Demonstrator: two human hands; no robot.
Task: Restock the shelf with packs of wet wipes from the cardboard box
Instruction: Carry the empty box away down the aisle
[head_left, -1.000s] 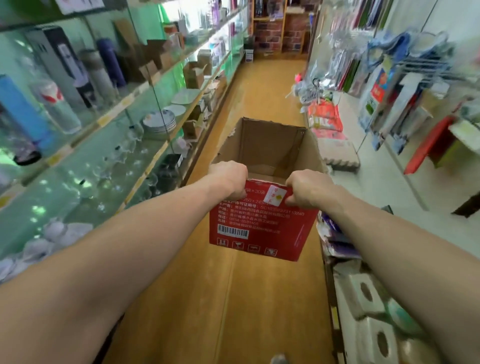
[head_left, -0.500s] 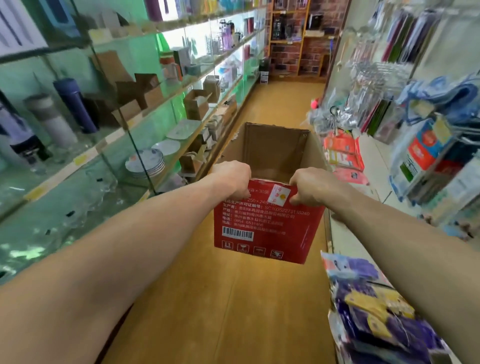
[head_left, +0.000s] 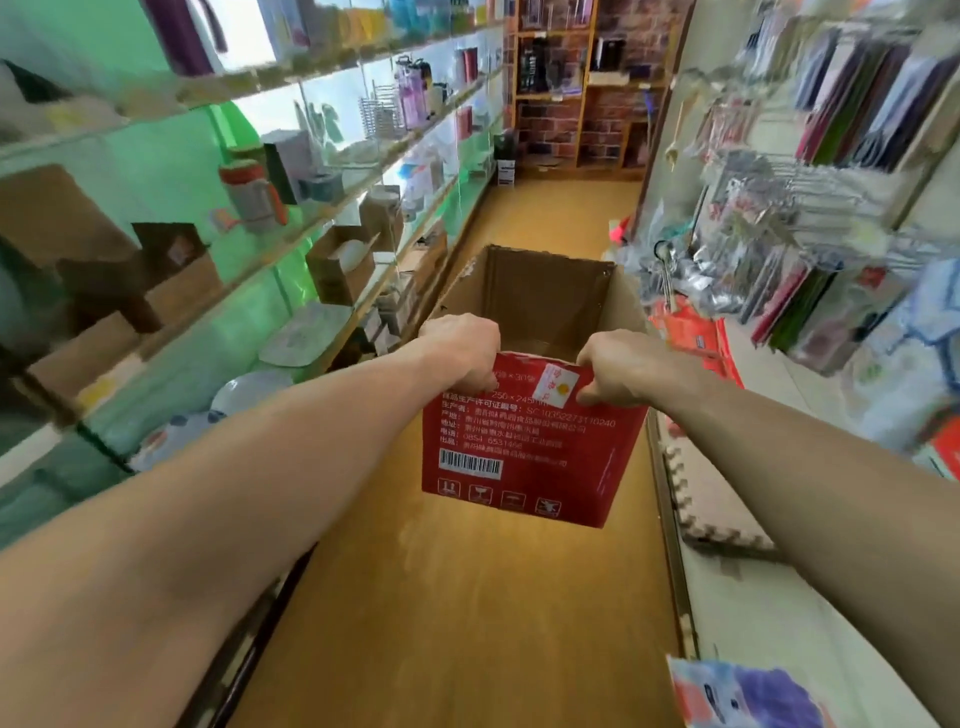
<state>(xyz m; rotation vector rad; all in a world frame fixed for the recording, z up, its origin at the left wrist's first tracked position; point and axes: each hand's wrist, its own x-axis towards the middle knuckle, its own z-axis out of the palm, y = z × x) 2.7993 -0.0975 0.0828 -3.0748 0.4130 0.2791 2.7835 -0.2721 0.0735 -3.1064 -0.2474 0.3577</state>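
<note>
I carry an open cardboard box (head_left: 524, 457) with a red printed front and a brown inside, held out over the aisle floor. My left hand (head_left: 462, 353) grips the left part of its near top rim. My right hand (head_left: 621, 366) grips the right part of the same rim, beside a white sticker. The visible part of the box's inside shows no packs; its bottom is mostly hidden. Red packs (head_left: 693, 340) lie on the white shelf to the right, just past the box.
Glass shelves (head_left: 311, 218) with cups, plates and small cartons line the left side. The right white shelf (head_left: 769, 613) carries foam mats, hanging packaged goods above, and a blue-purple pack (head_left: 748, 693) at the near corner. The wooden aisle floor (head_left: 467, 623) runs ahead to a brick-patterned wall.
I have walked forward along the aisle with the box; the shelves slid past and the view tilted up. Both hands keep the same grip on the rim.
</note>
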